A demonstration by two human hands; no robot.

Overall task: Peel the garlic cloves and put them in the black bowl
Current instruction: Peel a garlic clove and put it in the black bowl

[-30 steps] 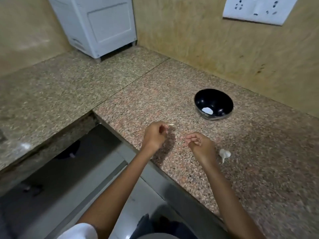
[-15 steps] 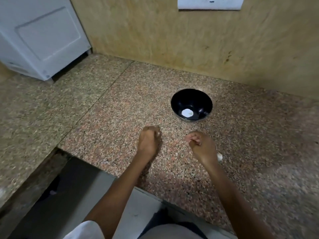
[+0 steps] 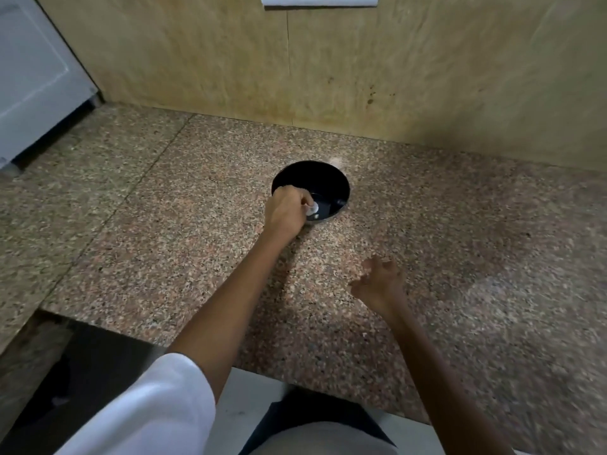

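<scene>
Granite counter fills most of the head view, with a yellowish wall behind it and a white appliance standing in the far left corner. The black bowl sits on the counter near the middle, well clear of the wall.

The left hand reaches forward and covers the bowl's near-left rim, knuckles up and fingers curled downward into the bowl. 1 white garlic clove shows right at the fingertips, inside the bowl toward its near side. The fingers hide the contact, so it cannot be told whether the clove is pinched between them or lying on the bowl's floor just beside them.

The right hand is over the bare counter, nearer the person and to the right of the bowl, well apart from it. Its fingers are spread and loosely bent, somewhat blurred, and it holds nothing that can be seen.

A white sleeve covers the left upper arm at the bottom of the view, and the lower edge of a white switch plate shows on the wall at the top.
</scene>
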